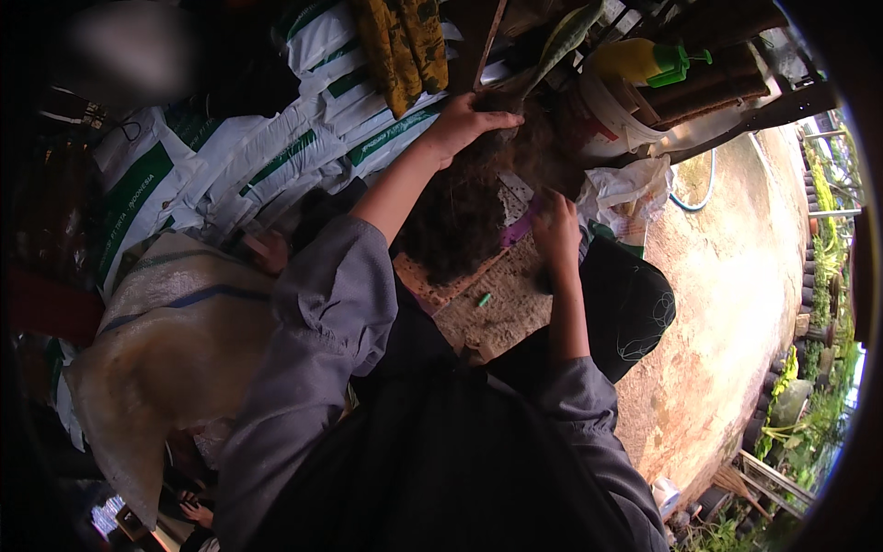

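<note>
Left hand (464,129) at upper centre: thumb stretched out, fingers partly curled, apparently closed round a dark clump (501,103) at the foot of a long snake-plant-like leaf (559,48), itself slanting toward the top edge, right of centre. Right hand (556,225) just right of centre: fingers bent inward, blurred; cannot tell whether gripping the purple strip (518,230) beside it. Dark loose soil (451,225) mid-frame, between the hands, near a flat brown board edge (474,279); small green piece (484,299) on the ground below. White bucket (635,138) and yellow spray bottle (635,63) at upper right, crumpled white bag (630,193) near right hand, stacked white-and-green sacks (267,156) at upper left. Risks, as judged: leaf creased or snapped at its foot from too hard a squeeze or a sideways tug; clump crumbling under thumb pressure; soil spilled over the board edge from a careless sweep; leaf tip knocked against bucket or bottle from a swing rightward.
</note>
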Demonstrator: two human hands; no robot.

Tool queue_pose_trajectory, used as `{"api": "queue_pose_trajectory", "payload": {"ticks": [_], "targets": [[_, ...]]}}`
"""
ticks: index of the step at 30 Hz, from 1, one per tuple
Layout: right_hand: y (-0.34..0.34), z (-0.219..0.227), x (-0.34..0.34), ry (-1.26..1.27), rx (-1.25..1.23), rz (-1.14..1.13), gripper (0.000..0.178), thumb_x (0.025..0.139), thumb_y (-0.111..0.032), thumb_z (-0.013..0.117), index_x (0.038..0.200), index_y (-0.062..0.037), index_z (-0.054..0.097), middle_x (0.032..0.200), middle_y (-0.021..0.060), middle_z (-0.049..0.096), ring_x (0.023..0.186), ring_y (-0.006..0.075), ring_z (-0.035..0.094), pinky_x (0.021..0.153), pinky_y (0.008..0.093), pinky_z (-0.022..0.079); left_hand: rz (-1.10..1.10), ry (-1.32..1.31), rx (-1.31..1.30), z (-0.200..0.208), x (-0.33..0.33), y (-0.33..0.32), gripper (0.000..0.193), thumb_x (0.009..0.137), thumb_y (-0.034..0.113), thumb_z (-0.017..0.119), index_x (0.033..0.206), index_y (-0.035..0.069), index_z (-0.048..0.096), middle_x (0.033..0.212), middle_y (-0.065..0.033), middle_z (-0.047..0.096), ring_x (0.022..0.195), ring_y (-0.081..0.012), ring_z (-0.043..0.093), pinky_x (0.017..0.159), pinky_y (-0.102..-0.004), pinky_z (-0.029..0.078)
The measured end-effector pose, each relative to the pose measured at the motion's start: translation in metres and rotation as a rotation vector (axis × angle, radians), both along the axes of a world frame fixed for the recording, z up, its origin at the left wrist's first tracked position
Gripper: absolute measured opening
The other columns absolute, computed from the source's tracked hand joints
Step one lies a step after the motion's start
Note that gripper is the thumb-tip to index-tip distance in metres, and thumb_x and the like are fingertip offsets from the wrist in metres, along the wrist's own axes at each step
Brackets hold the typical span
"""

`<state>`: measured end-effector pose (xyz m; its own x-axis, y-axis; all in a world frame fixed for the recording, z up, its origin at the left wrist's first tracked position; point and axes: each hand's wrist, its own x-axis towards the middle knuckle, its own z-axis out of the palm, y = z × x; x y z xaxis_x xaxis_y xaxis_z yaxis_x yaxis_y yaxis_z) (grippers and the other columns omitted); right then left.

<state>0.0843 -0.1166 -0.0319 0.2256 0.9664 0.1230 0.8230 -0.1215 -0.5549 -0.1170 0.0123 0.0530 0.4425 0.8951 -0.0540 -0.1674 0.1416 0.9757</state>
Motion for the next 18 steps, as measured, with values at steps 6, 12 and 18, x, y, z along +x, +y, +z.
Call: {"api": "queue_pose_trajectory", "payload": {"ticks": [6, 12, 18], "targets": [[0.032, -0.182, -0.002, 0.685, -0.622, -0.04, 0.043, 0.082, -0.022, 0.063, 0.121, -0.0041, 0.056, 0.08, 0.0083, 0.065, 0.067, 0.0208, 0.063, 0.061, 0.031, 0.049, 0.053, 0.358, 0.141, -0.02, -0.01, -0.001, 0.065, 0.071, 0.03, 0.078, 0.121, -0.001, 0.051, 0.108, -0.0129, 0.066, 0.102, -0.0168, 0.062, 0.09, -0.0317, 0.046], [0.005, -0.207, -0.026, -0.326, -0.764, 0.289, 0.071, 0.077, -0.034, 0.069, 0.139, -0.0197, 0.038, 0.14, 0.0076, 0.041, 0.127, 0.0285, 0.041, 0.096, 0.0538, 0.038, 0.228, 0.889, 0.606, -0.006, -0.018, -0.006, 0.06, 0.064, 0.027, 0.078, 0.116, 0.005, 0.056, 0.101, -0.0157, 0.064, 0.095, -0.0316, 0.063, 0.081, -0.0382, 0.05], [0.027, -0.222, -0.022, -0.383, -0.644, 0.423, 0.073, 0.075, -0.029, 0.07, 0.139, -0.0184, 0.037, 0.146, 0.0022, 0.034, 0.133, 0.0243, 0.034, 0.098, 0.0549, 0.035, 0.142, 1.03, 0.6, -0.014, -0.019, 0.003, 0.062, 0.063, 0.026, 0.078, 0.117, 0.006, 0.055, 0.101, -0.0154, 0.061, 0.095, -0.0323, 0.062, 0.081, -0.0411, 0.051]]}}
